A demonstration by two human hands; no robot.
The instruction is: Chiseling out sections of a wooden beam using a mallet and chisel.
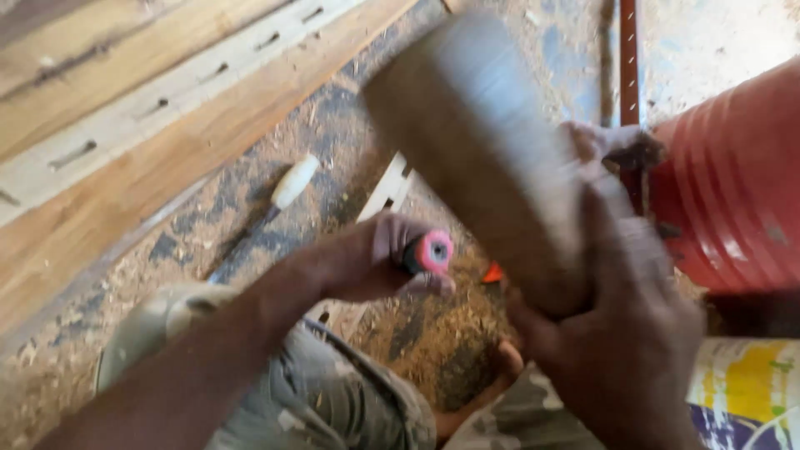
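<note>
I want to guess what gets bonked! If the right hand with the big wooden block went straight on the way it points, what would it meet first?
Probably the pink-ended tool handle gripped by the left hand. The right hand holds the blurred wooden block tilted just beside it, but depth is unclear.

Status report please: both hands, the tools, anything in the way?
Left hand grips pink-capped chisel handle. Right hand holds blurred wooden mallet raised. White-handled tool lies apart on sawdust floor.
</note>
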